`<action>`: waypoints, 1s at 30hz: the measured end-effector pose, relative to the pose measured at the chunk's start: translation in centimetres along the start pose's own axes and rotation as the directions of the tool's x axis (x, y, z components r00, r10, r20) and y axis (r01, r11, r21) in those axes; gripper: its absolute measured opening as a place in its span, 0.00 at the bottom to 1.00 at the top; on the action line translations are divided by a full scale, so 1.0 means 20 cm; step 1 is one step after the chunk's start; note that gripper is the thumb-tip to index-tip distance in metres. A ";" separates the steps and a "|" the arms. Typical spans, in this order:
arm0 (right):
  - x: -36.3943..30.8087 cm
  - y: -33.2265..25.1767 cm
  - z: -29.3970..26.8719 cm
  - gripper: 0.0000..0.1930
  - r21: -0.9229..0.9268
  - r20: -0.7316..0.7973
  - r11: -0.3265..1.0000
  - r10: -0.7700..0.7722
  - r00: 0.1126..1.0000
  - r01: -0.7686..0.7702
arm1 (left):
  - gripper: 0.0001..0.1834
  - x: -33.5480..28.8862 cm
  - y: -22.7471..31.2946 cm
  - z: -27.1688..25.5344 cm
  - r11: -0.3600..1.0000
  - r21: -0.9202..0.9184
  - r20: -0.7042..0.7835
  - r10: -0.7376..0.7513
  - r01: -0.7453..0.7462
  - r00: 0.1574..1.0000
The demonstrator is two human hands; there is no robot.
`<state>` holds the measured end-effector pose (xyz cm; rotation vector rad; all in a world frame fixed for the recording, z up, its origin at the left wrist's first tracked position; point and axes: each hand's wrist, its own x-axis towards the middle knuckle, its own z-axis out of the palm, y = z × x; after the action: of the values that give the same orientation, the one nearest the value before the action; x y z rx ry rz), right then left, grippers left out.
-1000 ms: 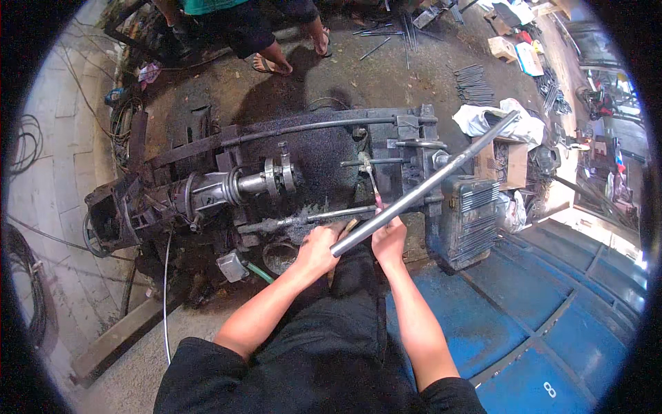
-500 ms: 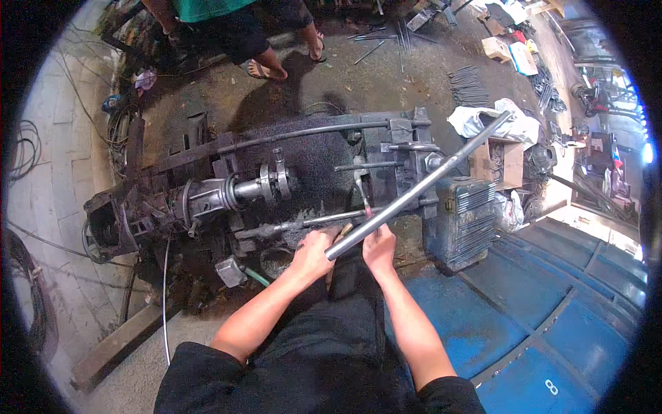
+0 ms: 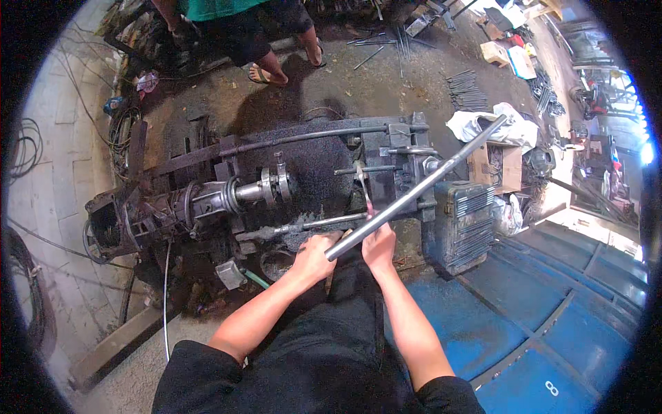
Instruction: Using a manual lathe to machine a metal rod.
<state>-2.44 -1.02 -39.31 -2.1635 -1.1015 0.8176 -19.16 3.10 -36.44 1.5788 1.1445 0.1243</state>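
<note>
A long grey steel bar point(image 3: 420, 188) slants from near my hands up to the right and crosses in front of both. My left hand point(image 3: 315, 255) is closed by the bar's lower end. A tan stick shows beside it, but what the fingers hold is hidden. My right hand point(image 3: 379, 246) is closed below the bar around the reddish handle of a metal hand tool, which looks like a spanner point(image 3: 365, 185). The tool's upper end meets a thin cross rod point(image 3: 362, 170) on a dark, greasy machine point(image 3: 207, 200) with a bright spindle point(image 3: 255, 188).
A grey-headed mallet point(image 3: 231, 274) with a green handle lies left of my hands. Metal rods rest on a dark box point(image 3: 458, 221) at the right, beside blue metal panels point(image 3: 524, 303). Beyond the machine stands a person in sandals point(image 3: 269, 74). More rods point(image 3: 467, 90) lie on the floor.
Both hands, the bar and the spanner stay nearly in place. The view has shifted slightly, and the person beyond the machine has moved a little.
</note>
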 end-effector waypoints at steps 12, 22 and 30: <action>0.01 -0.18 -0.02 0.15 0.023 0.121 0.993 -0.118 0.986 0.116 | 0.10 0.03 -0.20 0.23 0.992 0.026 -0.048 0.128 -0.127 0.991; 0.08 -0.10 -0.05 0.14 0.027 0.135 0.979 -0.205 0.969 0.203 | 0.11 0.06 -0.29 0.37 0.986 -0.105 -0.078 0.120 -0.128 0.990; 0.13 -0.22 -0.15 0.14 -0.096 0.186 0.990 -0.081 0.979 0.100 | 0.09 0.12 -0.33 0.49 0.967 -0.250 -0.059 0.027 -0.041 0.998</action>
<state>-1.18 2.73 -34.88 -2.1382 -1.3520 0.9498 -15.69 -2.60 -46.44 1.3774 1.0982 0.3257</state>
